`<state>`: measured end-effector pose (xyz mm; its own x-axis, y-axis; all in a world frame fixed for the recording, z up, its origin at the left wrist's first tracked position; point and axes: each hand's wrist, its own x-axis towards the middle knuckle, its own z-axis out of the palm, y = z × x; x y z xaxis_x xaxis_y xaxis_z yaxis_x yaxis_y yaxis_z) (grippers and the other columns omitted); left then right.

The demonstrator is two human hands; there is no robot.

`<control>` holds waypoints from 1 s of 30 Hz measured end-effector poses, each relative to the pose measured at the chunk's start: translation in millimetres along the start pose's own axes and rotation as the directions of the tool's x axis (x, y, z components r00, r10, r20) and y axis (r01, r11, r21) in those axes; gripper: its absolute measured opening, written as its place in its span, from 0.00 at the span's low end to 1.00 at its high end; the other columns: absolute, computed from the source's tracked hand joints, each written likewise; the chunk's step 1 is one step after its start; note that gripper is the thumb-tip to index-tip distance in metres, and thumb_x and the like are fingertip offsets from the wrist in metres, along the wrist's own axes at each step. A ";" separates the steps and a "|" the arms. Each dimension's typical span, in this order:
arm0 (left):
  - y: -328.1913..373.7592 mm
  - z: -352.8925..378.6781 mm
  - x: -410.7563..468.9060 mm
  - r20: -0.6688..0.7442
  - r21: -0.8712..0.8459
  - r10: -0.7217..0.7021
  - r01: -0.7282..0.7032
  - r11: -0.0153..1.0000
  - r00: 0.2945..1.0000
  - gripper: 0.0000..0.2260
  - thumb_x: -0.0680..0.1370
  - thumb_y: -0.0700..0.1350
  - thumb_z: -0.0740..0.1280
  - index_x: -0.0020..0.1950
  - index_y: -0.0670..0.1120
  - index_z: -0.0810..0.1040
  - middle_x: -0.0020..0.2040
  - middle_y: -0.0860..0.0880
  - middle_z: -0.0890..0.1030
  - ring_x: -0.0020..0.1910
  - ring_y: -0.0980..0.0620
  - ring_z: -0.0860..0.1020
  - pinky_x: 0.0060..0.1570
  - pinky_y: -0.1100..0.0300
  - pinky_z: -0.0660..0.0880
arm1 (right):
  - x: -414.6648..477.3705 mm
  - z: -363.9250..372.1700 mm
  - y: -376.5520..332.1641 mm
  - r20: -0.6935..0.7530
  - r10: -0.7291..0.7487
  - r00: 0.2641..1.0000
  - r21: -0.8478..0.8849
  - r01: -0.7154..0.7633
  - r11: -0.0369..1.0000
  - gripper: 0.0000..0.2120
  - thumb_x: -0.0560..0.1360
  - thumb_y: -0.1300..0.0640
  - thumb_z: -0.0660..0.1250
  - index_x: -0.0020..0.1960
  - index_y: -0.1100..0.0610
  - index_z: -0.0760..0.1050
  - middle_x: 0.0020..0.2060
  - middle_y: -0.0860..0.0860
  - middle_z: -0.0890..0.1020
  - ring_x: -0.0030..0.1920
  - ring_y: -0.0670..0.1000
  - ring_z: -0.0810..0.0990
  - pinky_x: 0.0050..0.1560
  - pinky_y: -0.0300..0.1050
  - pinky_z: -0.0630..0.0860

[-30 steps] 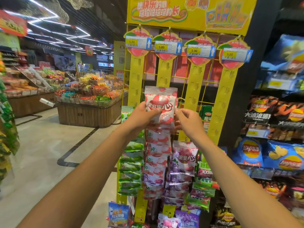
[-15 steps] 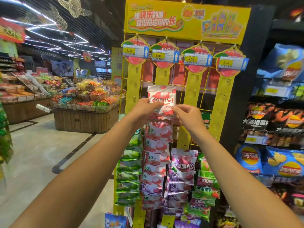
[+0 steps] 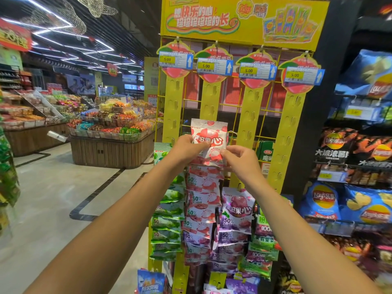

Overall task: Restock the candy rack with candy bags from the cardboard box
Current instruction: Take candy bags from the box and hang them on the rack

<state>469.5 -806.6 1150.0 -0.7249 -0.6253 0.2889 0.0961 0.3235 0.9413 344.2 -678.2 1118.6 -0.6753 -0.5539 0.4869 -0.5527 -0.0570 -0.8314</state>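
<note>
Candy bag (image 3: 209,134) now squarer on strip (image 3: 210,98); L hand (image 3: 186,149) pinches 9 o'clock edge, R hand (image 3: 237,160) 5 o'clock corner; light, slick film, grip seams

Honestly there's not much of you in shot, just two arms and two hands. Your left forearm (image 3: 118,209) and right forearm (image 3: 297,225) are both bare the whole way from the bottom edge of the head view up to the wrists. They look long and slim, and they get wider towards the camera because of the wide-angle lens. Your left hand (image 3: 186,147) and right hand (image 3: 239,160) are bare too. The right one shows its knuckles clearly. Your fingernails are too small to make out. Everything above the forearms is cut off, so I can't tell what you're wearing up there.
</note>
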 end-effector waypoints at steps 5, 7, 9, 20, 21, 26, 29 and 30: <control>-1.8 -0.3 -3.8 0.019 0.013 0.021 -0.021 1.000 1.000 0.04 0.81 0.48 0.72 0.52 0.48 0.83 0.43 0.51 0.89 0.42 0.51 0.88 0.44 0.52 0.84 | -4.3 1.4 1.0 -0.006 -0.003 1.000 -0.003 0.003 1.000 0.02 0.78 0.51 0.73 0.47 0.46 0.81 0.45 0.43 0.85 0.49 0.49 0.86 0.53 0.58 0.84; -0.2 -1.5 -3.3 0.023 0.001 0.041 -0.041 0.999 0.999 0.05 0.81 0.48 0.72 0.52 0.47 0.83 0.44 0.50 0.89 0.43 0.50 0.88 0.44 0.52 0.85 | -2.9 0.8 0.2 -0.019 -0.007 1.000 0.000 0.007 1.000 0.07 0.78 0.49 0.73 0.54 0.49 0.82 0.48 0.45 0.85 0.50 0.49 0.86 0.53 0.57 0.84; 5.1 -2.6 -1.7 0.016 -0.008 0.097 -0.097 0.995 0.995 0.03 0.82 0.47 0.72 0.50 0.48 0.83 0.41 0.54 0.88 0.41 0.53 0.87 0.40 0.58 0.82 | -0.7 -0.8 -6.5 -0.033 -0.021 0.999 0.000 0.021 1.000 0.13 0.77 0.48 0.72 0.58 0.52 0.82 0.50 0.46 0.86 0.52 0.48 0.85 0.54 0.56 0.84; 36.0 -6.3 17.8 -0.059 0.034 0.162 -0.160 0.987 0.985 0.07 0.80 0.46 0.74 0.43 0.46 0.81 0.32 0.55 0.84 0.30 0.59 0.82 0.31 0.62 0.78 | 25.6 -6.9 -32.5 -0.115 -0.069 0.991 0.002 0.070 0.998 0.20 0.74 0.42 0.72 0.59 0.54 0.84 0.50 0.47 0.87 0.50 0.48 0.86 0.51 0.55 0.85; 33.3 -5.4 16.5 -0.057 0.031 0.149 -0.147 0.989 0.987 0.07 0.80 0.46 0.74 0.44 0.46 0.81 0.31 0.55 0.84 0.30 0.59 0.82 0.31 0.62 0.78 | 24.7 -6.0 -30.0 -0.113 -0.065 0.991 0.004 0.066 0.998 0.19 0.75 0.44 0.72 0.60 0.55 0.84 0.51 0.48 0.87 0.50 0.48 0.86 0.50 0.55 0.85; 14.4 -4.1 11.3 -0.059 0.070 0.116 -0.112 0.991 0.991 0.08 0.80 0.49 0.74 0.50 0.43 0.83 0.39 0.49 0.85 0.31 0.59 0.81 0.31 0.63 0.79 | 15.6 -1.6 -12.6 -0.081 -0.062 0.995 -0.002 0.062 0.998 0.17 0.77 0.48 0.72 0.61 0.56 0.83 0.52 0.49 0.86 0.50 0.49 0.86 0.48 0.53 0.86; 8.0 -3.3 10.2 -0.076 0.081 0.134 -0.128 0.988 0.988 0.09 0.79 0.51 0.74 0.45 0.48 0.81 0.37 0.51 0.84 0.32 0.58 0.78 0.37 0.57 0.82 | 12.3 -0.4 -8.0 -0.069 -0.047 0.997 0.032 0.049 0.998 0.15 0.78 0.49 0.72 0.60 0.56 0.83 0.51 0.50 0.87 0.46 0.48 0.87 0.45 0.51 0.86; 6.7 -3.8 8.5 -0.092 0.110 0.151 -0.141 0.984 0.984 0.11 0.80 0.51 0.74 0.41 0.50 0.78 0.31 0.57 0.80 0.28 0.61 0.74 0.31 0.63 0.77 | 9.9 0.1 -8.3 -0.068 -0.055 0.996 0.035 0.057 0.998 0.13 0.78 0.49 0.72 0.59 0.55 0.83 0.50 0.49 0.87 0.45 0.47 0.87 0.45 0.52 0.86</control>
<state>466.5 -812.4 1159.5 -0.6359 -0.6322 0.4427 0.1218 0.4843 0.8664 342.1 -683.3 1130.3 -0.6758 -0.4919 0.5490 -0.5729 -0.1181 -0.8110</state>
